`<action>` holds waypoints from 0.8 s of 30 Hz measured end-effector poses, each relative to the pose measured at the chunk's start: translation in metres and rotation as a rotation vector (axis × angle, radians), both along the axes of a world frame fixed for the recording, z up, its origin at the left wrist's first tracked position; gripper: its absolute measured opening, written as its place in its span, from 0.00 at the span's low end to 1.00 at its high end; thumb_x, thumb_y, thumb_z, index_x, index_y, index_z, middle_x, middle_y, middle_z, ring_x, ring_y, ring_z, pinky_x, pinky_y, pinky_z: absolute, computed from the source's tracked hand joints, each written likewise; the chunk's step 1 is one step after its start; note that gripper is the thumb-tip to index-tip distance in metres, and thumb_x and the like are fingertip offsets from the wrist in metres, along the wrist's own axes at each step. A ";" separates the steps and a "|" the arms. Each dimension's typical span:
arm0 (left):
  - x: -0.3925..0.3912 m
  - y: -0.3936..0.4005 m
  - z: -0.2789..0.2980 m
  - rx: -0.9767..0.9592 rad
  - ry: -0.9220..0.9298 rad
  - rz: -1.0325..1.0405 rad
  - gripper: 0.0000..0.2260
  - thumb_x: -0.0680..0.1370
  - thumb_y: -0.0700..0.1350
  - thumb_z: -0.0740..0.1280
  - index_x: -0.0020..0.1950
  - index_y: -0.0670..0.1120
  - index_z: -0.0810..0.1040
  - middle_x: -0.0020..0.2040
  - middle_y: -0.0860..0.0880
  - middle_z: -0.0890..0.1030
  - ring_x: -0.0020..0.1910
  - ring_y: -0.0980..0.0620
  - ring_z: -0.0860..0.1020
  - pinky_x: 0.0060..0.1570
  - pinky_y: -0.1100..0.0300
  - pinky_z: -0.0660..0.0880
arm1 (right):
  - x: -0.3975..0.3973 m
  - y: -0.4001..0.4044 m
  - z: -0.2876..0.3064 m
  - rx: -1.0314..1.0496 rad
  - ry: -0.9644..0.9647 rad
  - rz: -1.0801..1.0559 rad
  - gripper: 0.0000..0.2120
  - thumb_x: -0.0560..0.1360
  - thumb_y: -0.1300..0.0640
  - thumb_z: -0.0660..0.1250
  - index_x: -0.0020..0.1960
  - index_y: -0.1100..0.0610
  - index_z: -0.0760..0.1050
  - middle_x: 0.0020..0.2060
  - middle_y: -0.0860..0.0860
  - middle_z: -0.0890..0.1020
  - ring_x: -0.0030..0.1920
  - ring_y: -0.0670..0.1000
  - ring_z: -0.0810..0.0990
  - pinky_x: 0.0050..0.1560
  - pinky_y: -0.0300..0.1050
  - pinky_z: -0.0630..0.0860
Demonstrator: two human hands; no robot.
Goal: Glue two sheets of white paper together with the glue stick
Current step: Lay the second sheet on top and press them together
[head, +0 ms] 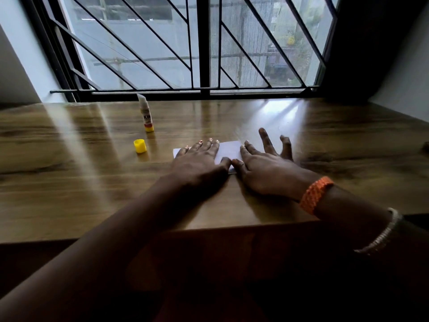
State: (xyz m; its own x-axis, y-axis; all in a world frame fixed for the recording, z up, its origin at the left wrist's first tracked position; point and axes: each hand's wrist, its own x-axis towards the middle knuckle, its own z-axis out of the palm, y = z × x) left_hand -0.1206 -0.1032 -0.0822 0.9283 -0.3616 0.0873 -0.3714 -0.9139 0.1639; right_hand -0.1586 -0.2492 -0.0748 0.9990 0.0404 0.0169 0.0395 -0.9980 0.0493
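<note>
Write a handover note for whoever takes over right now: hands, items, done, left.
Left hand: flat, fingers straight, pressing the white paper.
Right hand: flat on the paper's right edge, outer fingers over the table.
Glue stick: upright, uncapped, far left of the paper. Yellow cap sits apart, nearer.
Done: sheets appear stacked; whether glue went on cannot be seen.
Left: probably finish pressing, then recap the stick.

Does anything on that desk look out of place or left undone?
One small thing: the white glue stick with the yellow base stands uncapped near the window, its yellow cap lying apart on the wooden desk. Otherwise both hands, left and right, press flat on the white paper.
</note>
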 end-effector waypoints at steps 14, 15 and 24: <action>-0.010 0.042 0.004 -0.006 -0.079 0.208 0.23 0.80 0.52 0.50 0.73 0.48 0.59 0.76 0.50 0.60 0.74 0.51 0.59 0.69 0.55 0.56 | 0.048 0.029 -0.003 0.114 0.068 0.045 0.36 0.77 0.35 0.40 0.77 0.55 0.43 0.78 0.49 0.41 0.74 0.52 0.28 0.68 0.62 0.24; -0.009 0.037 0.009 0.013 -0.122 0.239 0.21 0.79 0.50 0.53 0.70 0.46 0.65 0.72 0.48 0.66 0.70 0.48 0.64 0.64 0.54 0.62 | 0.051 0.034 -0.004 0.120 0.056 0.061 0.36 0.77 0.34 0.41 0.77 0.55 0.44 0.78 0.50 0.41 0.75 0.52 0.29 0.67 0.61 0.24; 0.014 0.016 0.017 -0.020 -0.141 0.424 0.18 0.77 0.51 0.57 0.64 0.43 0.66 0.65 0.43 0.71 0.66 0.43 0.67 0.59 0.50 0.66 | 0.093 0.035 0.003 0.326 -0.060 0.029 0.33 0.78 0.36 0.42 0.72 0.58 0.62 0.77 0.61 0.50 0.76 0.59 0.34 0.69 0.65 0.29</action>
State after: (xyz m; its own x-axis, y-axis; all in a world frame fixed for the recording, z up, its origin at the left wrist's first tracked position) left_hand -0.1066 -0.0876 -0.0656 0.9726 0.0514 0.2267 0.0154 -0.9874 0.1577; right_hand -0.0656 -0.2139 -0.0714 0.9944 0.0512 0.0922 0.0744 -0.9602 -0.2692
